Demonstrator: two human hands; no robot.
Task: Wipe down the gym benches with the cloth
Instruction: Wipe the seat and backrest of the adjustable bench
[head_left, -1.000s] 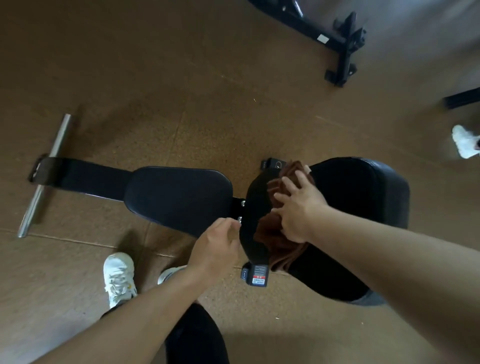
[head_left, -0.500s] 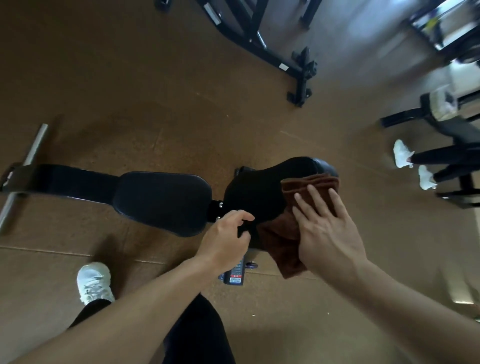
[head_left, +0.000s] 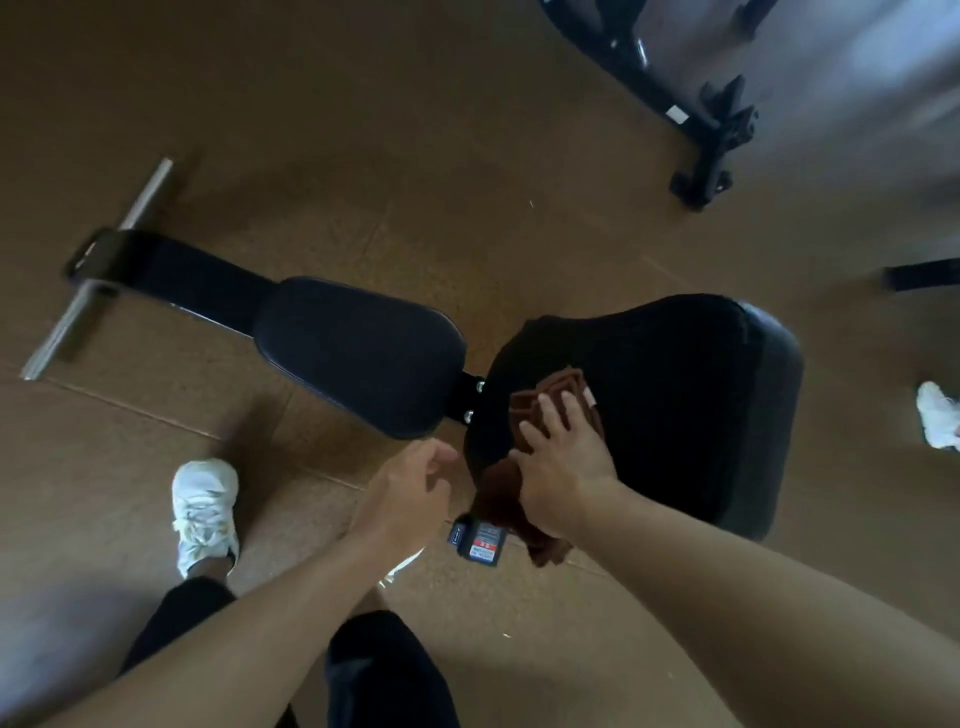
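At the bottom of the frame my two forearms reach forward. My left hand (head_left: 410, 493) floats in the lower centre, its fingers loosely curled and holding nothing, just beside the near edge of the back pad (head_left: 649, 405). My right hand (head_left: 563, 457) lies flat, with its fingers (head_left: 550, 410) spread and straight, pressing the brown cloth (head_left: 545, 395) on the lower left part of that pad; one end of the cloth hangs over the edge.

I judge the wiping is in progress on this pad only. The seat pad (head_left: 358, 353) at centre left looks not yet touched, and I cannot tell about other benches.

Compared with half a second ago, my right hand and the cloth have slid from the far end of the pad back toward its near left corner, and my left hand has let go of the pad edge.
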